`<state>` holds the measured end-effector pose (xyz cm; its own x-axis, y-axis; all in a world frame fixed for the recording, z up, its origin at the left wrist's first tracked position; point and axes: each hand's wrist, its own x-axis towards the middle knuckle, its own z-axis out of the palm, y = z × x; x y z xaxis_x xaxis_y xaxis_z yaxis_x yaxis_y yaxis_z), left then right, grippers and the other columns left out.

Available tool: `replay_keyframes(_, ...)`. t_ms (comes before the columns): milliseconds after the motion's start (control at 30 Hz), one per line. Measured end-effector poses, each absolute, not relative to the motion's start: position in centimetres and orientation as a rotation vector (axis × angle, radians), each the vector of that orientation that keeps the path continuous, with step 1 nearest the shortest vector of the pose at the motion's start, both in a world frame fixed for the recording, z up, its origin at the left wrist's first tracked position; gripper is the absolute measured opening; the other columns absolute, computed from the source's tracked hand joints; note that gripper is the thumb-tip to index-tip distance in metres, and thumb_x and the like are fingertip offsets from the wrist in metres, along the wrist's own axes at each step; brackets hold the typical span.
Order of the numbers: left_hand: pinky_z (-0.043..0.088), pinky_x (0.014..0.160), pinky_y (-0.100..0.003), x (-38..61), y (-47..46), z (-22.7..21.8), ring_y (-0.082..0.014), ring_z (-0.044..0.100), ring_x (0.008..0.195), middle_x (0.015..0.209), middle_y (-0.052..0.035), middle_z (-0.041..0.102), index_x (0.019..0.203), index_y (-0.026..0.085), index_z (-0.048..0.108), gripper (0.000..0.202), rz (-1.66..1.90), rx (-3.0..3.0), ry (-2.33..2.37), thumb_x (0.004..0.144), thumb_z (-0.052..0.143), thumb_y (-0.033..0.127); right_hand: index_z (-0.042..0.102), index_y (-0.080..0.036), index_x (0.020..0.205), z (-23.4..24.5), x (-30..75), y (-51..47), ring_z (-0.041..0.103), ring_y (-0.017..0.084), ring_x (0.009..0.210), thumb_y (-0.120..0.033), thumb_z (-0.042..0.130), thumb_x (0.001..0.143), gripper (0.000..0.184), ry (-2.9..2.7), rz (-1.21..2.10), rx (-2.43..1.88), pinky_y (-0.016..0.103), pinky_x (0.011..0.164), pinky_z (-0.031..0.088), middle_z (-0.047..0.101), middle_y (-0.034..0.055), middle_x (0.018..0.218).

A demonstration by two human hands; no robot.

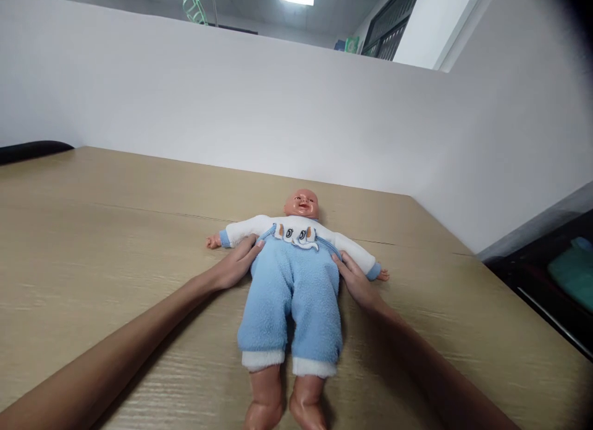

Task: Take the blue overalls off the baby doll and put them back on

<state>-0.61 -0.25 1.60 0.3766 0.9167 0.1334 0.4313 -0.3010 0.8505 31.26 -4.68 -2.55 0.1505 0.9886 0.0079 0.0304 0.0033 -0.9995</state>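
Observation:
A baby doll lies on its back on the wooden table, head away from me, bare feet toward me. It wears a white top and blue fleece overalls with white cuffs. My left hand rests against the doll's side under its outstretched arm, fingers together and flat, touching the overalls at the waist. My right hand lies against the opposite side of the waist, fingers extended along the fabric. Neither hand grips anything that I can see.
A white partition wall runs along the table's far edge and right side. A dark chair back shows at the far left. To the right, below the table edge, sits a dark shelf with a teal object.

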Motion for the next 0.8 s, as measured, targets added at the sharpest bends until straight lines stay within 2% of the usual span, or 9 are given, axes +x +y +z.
replay_keyframes(100, 0.049, 0.11, -0.045, 0.3, -1.1, 1.4, -0.0384, 0.06, 0.132, 0.13, -0.0139, 0.07, 0.117, 0.023, 0.066, 0.063, 0.861, 1.682, 1.244, 0.094, 0.045, 0.078, 0.074, -0.033, 0.114, -3.8, 30.1, -4.4, 0.066, 0.03, 0.129, -0.064, 0.073, 0.087, 0.041, -0.995, 1.123, -1.249, 0.047, 0.119, 0.049, 0.077, 0.0039, 0.125)
replay_keyframes(200, 0.04, 0.122, -0.044, 1.5, -1.3, 0.7, -0.0394, 0.036, 0.158, 0.16, -0.0154, 0.053, 0.139, 0.022, 0.06, 0.077, 0.963, 1.445, 1.364, 0.091, 0.047, 0.082, 0.074, -0.031, 0.122, -4.7, 29.4, -3.8, 0.068, 0.03, 0.131, -0.063, 0.067, 0.093, 0.043, -0.929, 1.14, -1.195, 0.05, 0.117, 0.052, 0.074, 0.0062, 0.136)
replay_keyframes(267, 0.036, 0.125, -0.043, 2.2, -1.3, 0.3, -0.0369, 0.031, 0.161, 0.167, -0.0163, 0.046, 0.145, 0.021, 0.053, 0.08, 1.031, 1.344, 1.315, 0.093, 0.046, 0.082, 0.072, -0.026, 0.126, -4.7, 29.4, -3.3, 0.068, 0.03, 0.129, -0.059, 0.067, 0.098, 0.043, -0.912, 1.137, -1.17, 0.054, 0.115, 0.053, 0.072, 0.0098, 0.139)
replay_keyframes(333, 0.04, 0.123, -0.042, 2.7, -1.3, 0.3, -0.0351, 0.041, 0.155, 0.162, -0.0178, 0.051, 0.146, 0.02, 0.049, 0.078, 1.082, 1.278, 1.189, 0.095, 0.046, 0.079, 0.07, -0.021, 0.129, -4.6, 29.6, -2.9, 0.068, 0.029, 0.127, -0.054, 0.066, 0.101, 0.043, -0.904, 1.132, -1.145, 0.055, 0.111, 0.054, 0.07, 0.0121, 0.14)
replay_keyframes(433, 0.05, 0.112, -0.039, 2.8, -1.3, 0.6, -0.0326, 0.057, 0.138, 0.146, -0.0169, 0.063, 0.138, 0.02, 0.051, 0.069, 1.108, 1.217, 1.075, 0.096, 0.051, 0.074, 0.07, -0.02, 0.127, -4.2, 29.9, -2.7, 0.069, 0.028, 0.124, -0.052, 0.067, 0.101, 0.042, -0.903, 1.132, -1.104, 0.053, 0.109, 0.054, 0.071, 0.0121, 0.138)
replay_keyframes(567, 0.049, 0.104, -0.033, 2.2, -0.7, 0.9, -0.0262, 0.06, 0.123, 0.129, -0.0088, 0.068, 0.123, 0.024, 0.061, 0.051, 1.142, 1.377, 1.019, 0.097, 0.058, 0.068, 0.073, -0.029, 0.113, -4.0, 30.0, -2.8, 0.068, 0.027, 0.124, -0.057, 0.076, 0.089, 0.038, -0.91, 1.141, -1.075, 0.045, 0.111, 0.054, 0.076, 0.0052, 0.128)
replay_keyframes(633, 0.049, 0.093, -0.031, 1.7, -0.3, 0.9, -0.0223, 0.061, 0.105, 0.112, -0.0041, 0.068, 0.114, 0.024, 0.062, 0.046, 1.153, 1.475, 1.004, 0.097, 0.061, 0.066, 0.072, -0.032, 0.105, -3.9, 30.2, -2.9, 0.068, 0.027, 0.121, -0.059, 0.08, 0.082, 0.036, -0.928, 1.15, -1.069, 0.041, 0.11, 0.053, 0.076, 0.0025, 0.117)
replay_keyframes(700, 0.047, 0.081, -0.029, 1.3, 0.1, 1.0, -0.0191, 0.057, 0.089, 0.096, -0.0003, 0.063, 0.106, 0.023, 0.062, 0.043, 1.162, 1.534, 1.01, 0.096, 0.063, 0.065, 0.069, -0.031, 0.096, -3.8, 30.4, -3.0, 0.068, 0.027, 0.113, -0.06, 0.082, 0.078, 0.036, -0.956, 1.156, -1.065, 0.042, 0.109, 0.053, 0.074, 0.0007, 0.103)
replay_keyframes(800, 0.044, 0.077, -0.028, 1.0, 0.2, 1.3, -0.0186, 0.053, 0.084, 0.089, 0.0008, 0.059, 0.099, 0.022, 0.062, 0.042, 1.183, 1.565, 1.0, 0.094, 0.065, 0.064, 0.064, -0.029, 0.087, -3.5, 30.8, -3.2, 0.066, 0.027, 0.103, -0.059, 0.084, 0.075, 0.038, -0.997, 1.16, -1.071, 0.042, 0.105, 0.052, 0.068, -0.0014, 0.088)
